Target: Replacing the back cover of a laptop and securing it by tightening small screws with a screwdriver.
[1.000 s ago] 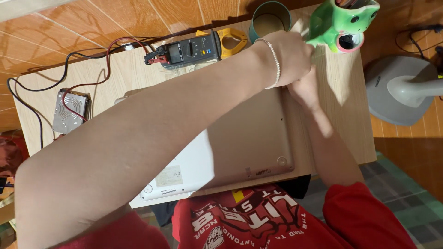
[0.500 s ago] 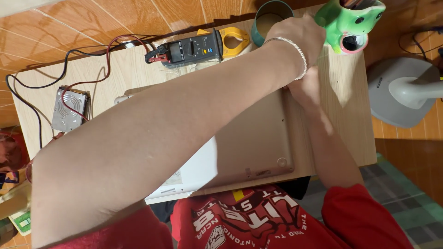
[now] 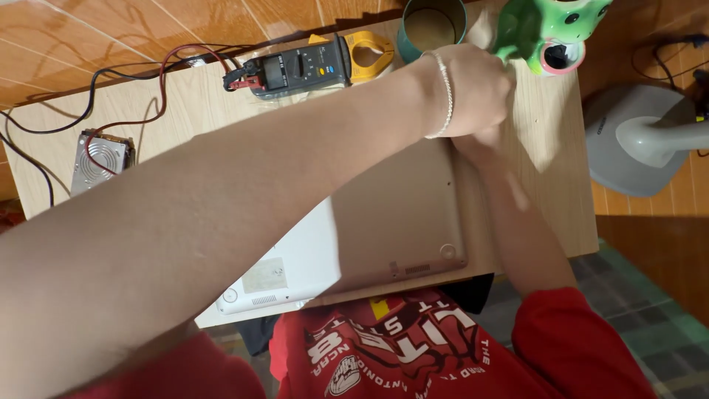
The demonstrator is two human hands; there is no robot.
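On the desk [image 3: 221, 111], both hands [image 3: 480, 96] meet at the laptop [image 3: 399, 222] edge.

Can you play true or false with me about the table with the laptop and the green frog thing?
1. The laptop lies upside down, its underside showing. True.
2. The left hand is far from the right hand. False: the two are together at the laptop's far right corner.
3. A clamp meter with a yellow jaw lies on the table. True.
4. The frog is blue. False: it is green, with a pink ring.
5. The left wrist wears a bracelet. True.
6. The cup stands on the laptop. False: it stands on the table beyond it, beside the meter.
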